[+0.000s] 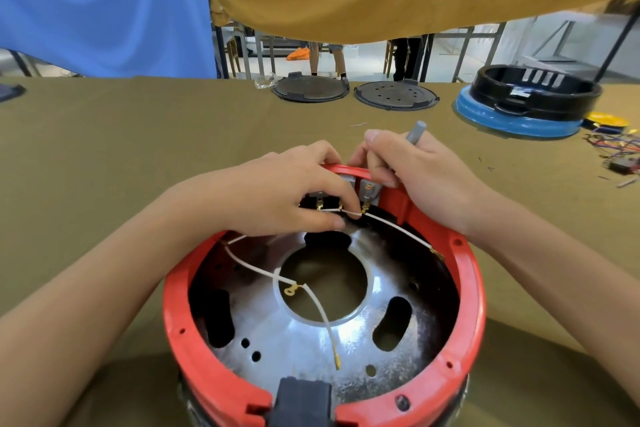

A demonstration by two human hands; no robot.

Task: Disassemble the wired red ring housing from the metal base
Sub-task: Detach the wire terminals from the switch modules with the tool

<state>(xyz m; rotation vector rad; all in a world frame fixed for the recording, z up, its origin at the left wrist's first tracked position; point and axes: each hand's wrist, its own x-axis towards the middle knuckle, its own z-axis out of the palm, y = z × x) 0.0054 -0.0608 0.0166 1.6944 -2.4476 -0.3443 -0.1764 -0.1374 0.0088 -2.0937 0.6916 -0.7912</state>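
Note:
A red ring housing [472,291] sits on top of a shiny metal base [311,350] with a round hole in its middle, close to me on the table. White wires [322,312] with gold terminals cross the inside. At the far rim, my left hand [287,191] pinches a white wire beside the gold terminals of a small connector block [367,191]. My right hand [415,173] grips a grey-handled tool [415,132] and rests on the red rim next to that block. The tool's tip is hidden behind my fingers.
An olive cloth covers the table [138,149]. At the far edge lie two dark round lids [310,88] [396,95]. A black ring on a blue base [526,104] stands at the far right, with loose coloured wires [613,146] beside it.

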